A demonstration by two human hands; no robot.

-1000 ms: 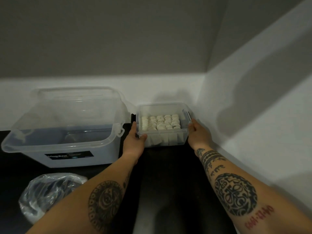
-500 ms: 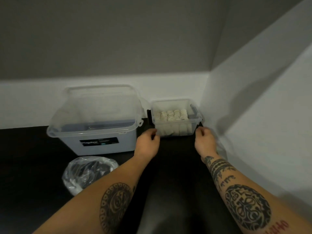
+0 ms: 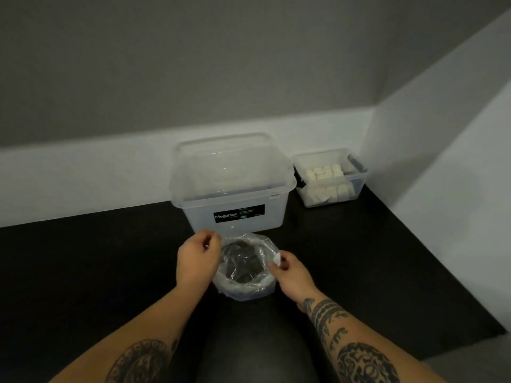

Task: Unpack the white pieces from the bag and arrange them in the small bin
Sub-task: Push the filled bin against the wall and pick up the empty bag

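Observation:
A clear plastic bag (image 3: 244, 284) stands open on the black floor in front of me, and its inside looks dark. My left hand (image 3: 197, 262) has curled fingers pinching at the bag's left rim. At the right rim, my right hand (image 3: 291, 276) pinches a white edge of the bag. The small clear bin (image 3: 360, 186) sits far right in the corner, well away from both hands. White pieces (image 3: 324, 172) lie in neat rows inside it, with more showing through its front wall.
A large clear storage bin (image 3: 235, 217) with a black label stands just behind the bag, left of the small bin. White walls close off the back and the right side. Black floor (image 3: 96, 272) stretches to the left.
Both hands let go of the small bin and came back to the bag. My view swung left and down, so the bag is now in the middle.

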